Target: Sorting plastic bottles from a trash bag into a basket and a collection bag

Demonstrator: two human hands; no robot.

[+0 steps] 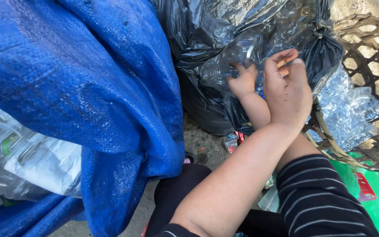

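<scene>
While your arms cross in front of you, the big blue woven tarp point(88, 87) fills the whole left half of your view, its folded edge hanging just beside your left forearm and leaving only a narrow strip of bare ground point(207, 145) between it and the black plastic bag point(207, 52). That bag bulges with crushed clear bottles and sits pressed against the woven basket point(373, 66) on your right, whose broken rim touches your right forearm. Clear bottles point(352, 109) spill through the basket's open weave, so you have little free room on that side. Your left hand point(288, 94) is open, fingers curled loosely over the bag's surface. Your right hand point(243, 81) is smaller in view, closed around a clear plastic bottle point(242, 55) against the bag.
</scene>
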